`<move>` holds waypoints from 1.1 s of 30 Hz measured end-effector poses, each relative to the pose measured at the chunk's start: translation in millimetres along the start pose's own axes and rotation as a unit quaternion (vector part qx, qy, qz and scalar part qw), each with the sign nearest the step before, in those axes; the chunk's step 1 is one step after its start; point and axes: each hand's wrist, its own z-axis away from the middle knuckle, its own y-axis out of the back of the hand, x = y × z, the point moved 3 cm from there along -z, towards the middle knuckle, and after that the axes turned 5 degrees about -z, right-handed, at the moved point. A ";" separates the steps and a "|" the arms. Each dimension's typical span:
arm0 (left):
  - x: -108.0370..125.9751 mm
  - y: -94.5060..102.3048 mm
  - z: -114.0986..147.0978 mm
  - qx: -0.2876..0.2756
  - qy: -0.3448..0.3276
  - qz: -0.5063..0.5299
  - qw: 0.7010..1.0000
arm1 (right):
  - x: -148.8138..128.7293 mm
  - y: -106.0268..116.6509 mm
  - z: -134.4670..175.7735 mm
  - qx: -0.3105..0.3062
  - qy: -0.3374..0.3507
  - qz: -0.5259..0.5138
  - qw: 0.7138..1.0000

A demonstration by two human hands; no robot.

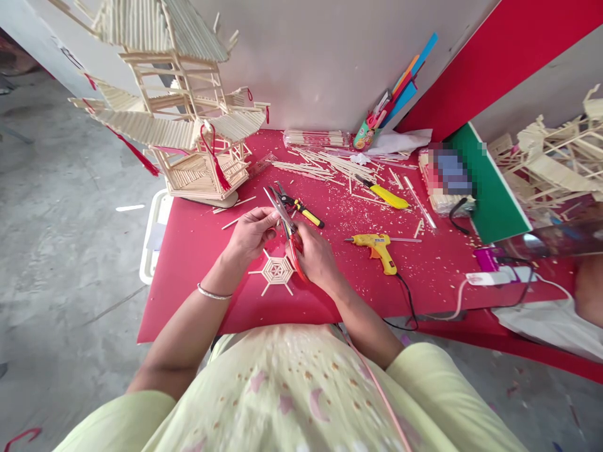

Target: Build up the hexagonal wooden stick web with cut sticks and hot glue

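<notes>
My right hand (317, 256) is closed on a pair of scissors (295, 256) with red handles, whose metal blades point up and away to the left. My left hand (254, 233) is pinched close beside the blades; whatever sits between its fingertips is too small to make out. Below both hands a hexagonal web of thin wooden sticks (277, 272) lies flat on the red table (188, 276), its spokes sticking outward. Just behind the scissors lie black-and-yellow cutting pliers (307, 212), partly covered by the blades.
A tiered stick pagoda (202, 182) with red tassels stands back left. Loose sticks (325, 166) and crumbs spread behind. A yellow glue gun (377, 246) and yellow utility knife (389, 196) lie right. Farther right are a green board (494, 188), a power strip (490, 277) and another person's arm (588, 289).
</notes>
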 end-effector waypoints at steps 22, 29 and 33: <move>3.1 -8.9 -4.4 0.054 -0.015 -0.021 0.998 | 5.7 -12.1 -18.8 0.010 -0.040 0.064 0.997; 1.9 -4.2 -1.6 0.073 0.007 -0.011 0.997 | 6.6 13.9 -23.4 0.076 -0.086 0.135 0.984; 0.5 2.0 1.0 0.076 0.012 -0.014 0.997 | 24.9 34.6 -32.2 0.089 -0.135 0.187 0.969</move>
